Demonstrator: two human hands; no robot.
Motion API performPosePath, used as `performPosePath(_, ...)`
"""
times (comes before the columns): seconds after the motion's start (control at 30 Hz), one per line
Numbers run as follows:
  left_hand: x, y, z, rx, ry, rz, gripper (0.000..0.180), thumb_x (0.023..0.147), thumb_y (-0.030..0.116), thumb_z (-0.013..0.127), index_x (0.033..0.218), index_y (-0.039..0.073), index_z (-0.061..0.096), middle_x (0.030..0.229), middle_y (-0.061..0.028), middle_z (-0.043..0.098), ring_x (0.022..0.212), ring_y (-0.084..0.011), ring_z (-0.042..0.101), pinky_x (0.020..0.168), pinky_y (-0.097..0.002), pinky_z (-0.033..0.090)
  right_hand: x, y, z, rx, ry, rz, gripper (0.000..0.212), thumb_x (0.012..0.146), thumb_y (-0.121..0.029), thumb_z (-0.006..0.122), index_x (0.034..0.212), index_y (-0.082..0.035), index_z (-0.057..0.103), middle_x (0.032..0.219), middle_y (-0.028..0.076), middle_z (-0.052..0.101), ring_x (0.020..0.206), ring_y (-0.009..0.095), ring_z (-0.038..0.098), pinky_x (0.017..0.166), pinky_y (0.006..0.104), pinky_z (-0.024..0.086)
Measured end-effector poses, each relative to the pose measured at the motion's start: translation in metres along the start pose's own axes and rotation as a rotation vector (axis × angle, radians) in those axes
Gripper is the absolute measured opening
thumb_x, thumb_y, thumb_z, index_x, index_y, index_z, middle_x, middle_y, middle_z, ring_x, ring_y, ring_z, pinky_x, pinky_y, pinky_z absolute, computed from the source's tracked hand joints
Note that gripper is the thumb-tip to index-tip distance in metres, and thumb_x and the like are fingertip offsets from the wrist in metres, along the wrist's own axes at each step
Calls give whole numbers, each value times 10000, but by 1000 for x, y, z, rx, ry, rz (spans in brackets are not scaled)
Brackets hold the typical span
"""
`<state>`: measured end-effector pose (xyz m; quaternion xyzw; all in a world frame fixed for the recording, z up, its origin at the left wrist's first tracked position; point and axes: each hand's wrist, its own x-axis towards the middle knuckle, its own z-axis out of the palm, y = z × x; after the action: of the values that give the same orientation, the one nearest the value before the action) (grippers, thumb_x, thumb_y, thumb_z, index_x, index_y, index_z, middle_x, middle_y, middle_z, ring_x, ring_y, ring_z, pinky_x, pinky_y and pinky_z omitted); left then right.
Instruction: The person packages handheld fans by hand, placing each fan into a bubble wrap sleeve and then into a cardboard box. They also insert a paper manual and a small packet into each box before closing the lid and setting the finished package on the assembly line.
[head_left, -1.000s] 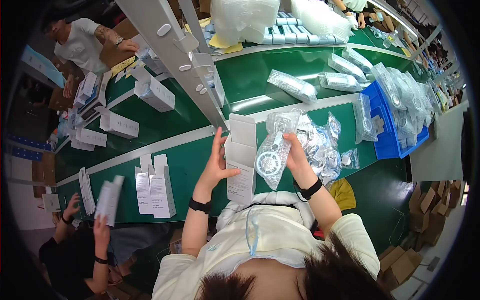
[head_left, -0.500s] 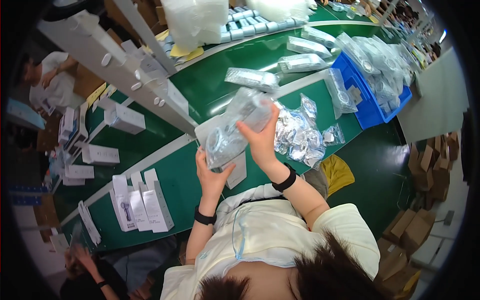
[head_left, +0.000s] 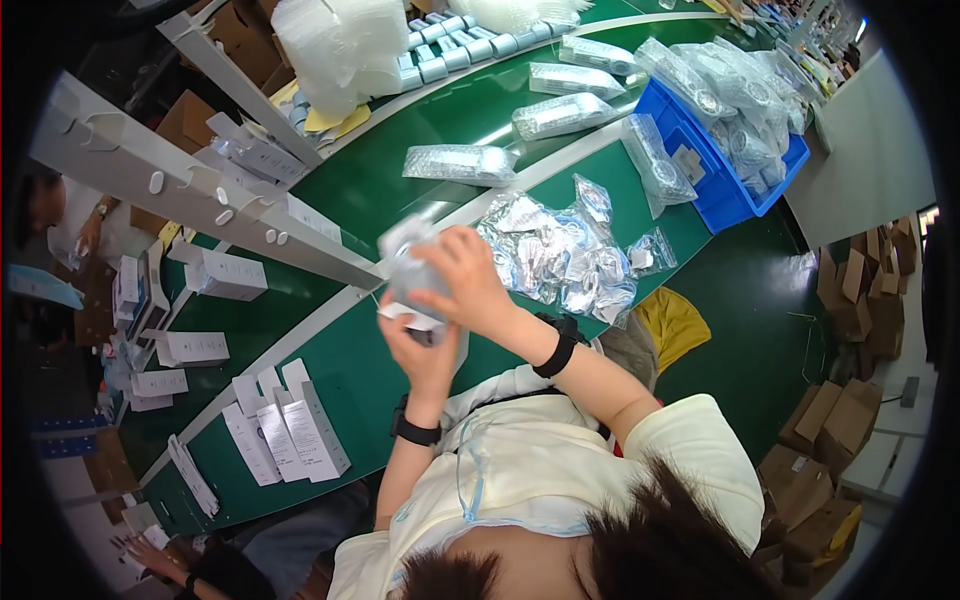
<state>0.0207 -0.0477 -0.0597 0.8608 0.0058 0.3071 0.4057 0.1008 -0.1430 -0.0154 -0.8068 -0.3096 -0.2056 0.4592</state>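
Note:
Both my hands are closed around a bubble-wrapped package [head_left: 418,283], smeared by motion above the near table. My left hand [head_left: 424,358] grips its lower end, the thumb and fingers wrapped round it. My right hand [head_left: 472,283] presses over its upper right side with bent fingers. A white strip and a dark patch show at the lower end, but I cannot make out what they are. To the right of my hands lies a heap of small clear bags [head_left: 560,250] with white and blue contents. Several white cartons [head_left: 310,425] with raised flaps stand to the left.
A blue bin [head_left: 712,185] full of bubble-wrapped packages stands at the right. More wrapped packages [head_left: 460,165] lie on the green bench beyond. A grey metal post [head_left: 230,210] rises close to my left. Another person's hand [head_left: 150,555] works at the lower left.
The package has turned more upright and its clear ring no longer shows. My right hand has moved from its upper right edge to across it. The view has shifted right.

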Motion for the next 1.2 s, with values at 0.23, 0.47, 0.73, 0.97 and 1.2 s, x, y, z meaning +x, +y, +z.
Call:
performPosePath(0.23,-14,-56,-42,-61,159,-114,625,575,28,765,974,89,288,1247,-215,291,1140,-351,354,902,-405,346,-54,127,-90,-505,265,341,426,685,-88,628,1092,-65,503,1065,132,499,991,299,440,820,393,349)
performPosePath(0.47,-26,-61,-70,-237,214,-335,732,598,34,741,1163,96,279,1271,-154,253,1166,-262,324,857,-336,372,-128,231,-161,-912,-264,1032,582,664,-219,698,1192,-176,455,1148,180,427,1077,369,378,839,432,385)
performPosePath(0.73,11,-37,-80,203,82,-376,244,580,83,732,761,16,583,994,-94,504,704,-148,487,576,-243,376,-38,127,-111,-110,455,383,506,658,-40,694,1092,-48,433,943,83,482,811,216,531,708,341,453)
performPosePath(0.97,31,-33,-84,164,124,-496,190,582,41,712,622,-35,541,724,-86,530,562,-197,497,525,-268,389,2,-9,33,514,-143,-362,215,660,-54,688,793,-48,520,827,104,555,764,243,556,655,296,466)
performPosePath(1.2,25,-49,-89,64,205,-469,223,595,52,706,622,-37,504,640,-44,464,545,-125,415,498,-234,324,0,-11,71,98,-332,-612,285,653,-259,681,729,-29,530,786,82,543,885,256,521,835,466,372)
